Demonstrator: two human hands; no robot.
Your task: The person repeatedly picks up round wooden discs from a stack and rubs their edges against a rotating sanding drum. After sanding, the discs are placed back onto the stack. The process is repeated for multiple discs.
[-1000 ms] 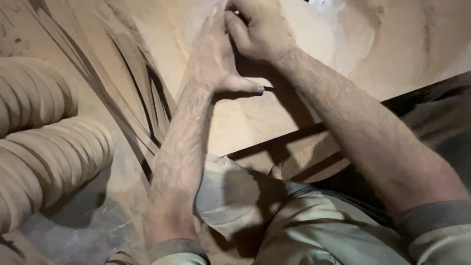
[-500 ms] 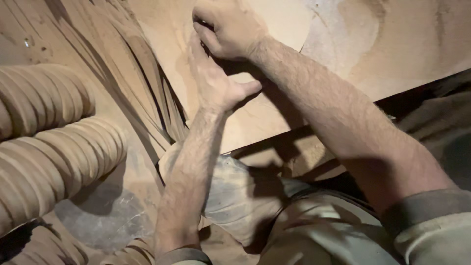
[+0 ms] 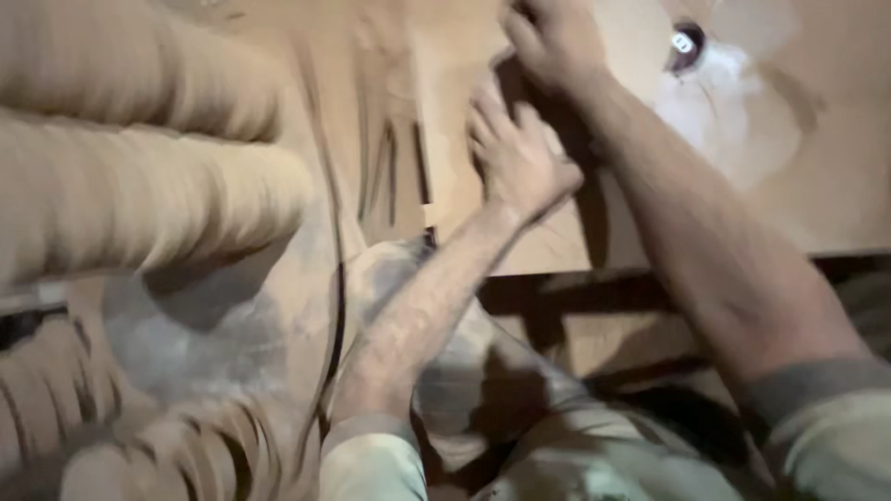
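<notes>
Both of your hands are on the flat wooden board [image 3: 742, 186] that lies across the tabletop. Your left hand [image 3: 515, 158] is spread wide, palm down, close to the board's near left edge, which looks like a way to pin it flat. Your right hand [image 3: 557, 37] sits just beyond it toward the far edge, fingers curled; whether it grips something small there I cannot tell, the view is blurred. A small dark round fitting [image 3: 685, 44] shows in a pale dusty patch toward the far right. Off the left edge lie two ribbed rolls of stacked wooden discs [image 3: 139, 186], side by side.
</notes>
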